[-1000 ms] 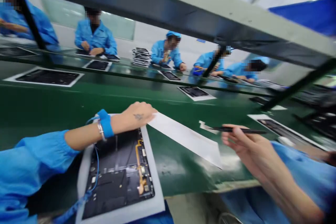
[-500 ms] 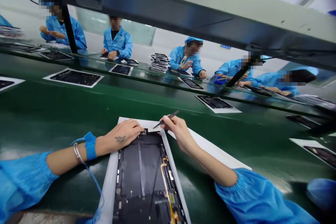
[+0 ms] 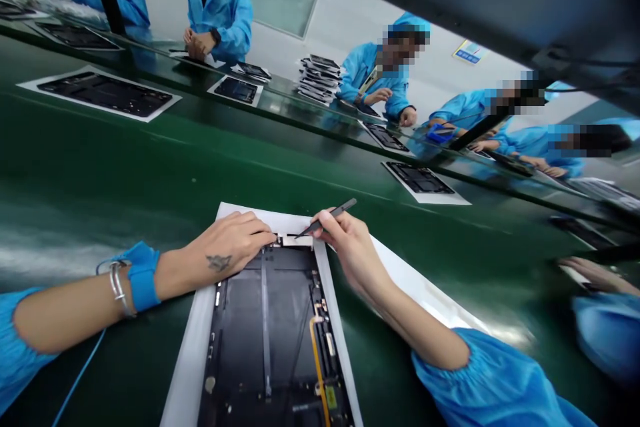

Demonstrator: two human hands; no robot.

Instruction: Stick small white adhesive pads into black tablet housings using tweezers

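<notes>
Pinching dark tweezers [image 3: 340,209], the right hand [image 3: 353,247] brings their tip to a pale strip [image 3: 301,241] at the far edge of an opened device [image 3: 290,320], on white paper [image 3: 186,360] atop the green desk [image 3: 150,180]. The left hand [image 3: 227,247], fingers together, touches nearby. A slip could skew the strip or scratch parts.

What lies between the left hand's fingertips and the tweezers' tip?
Head view: between the left hand and the tweezers lies part of a pale strip, along the far edge of the opened device.
</notes>
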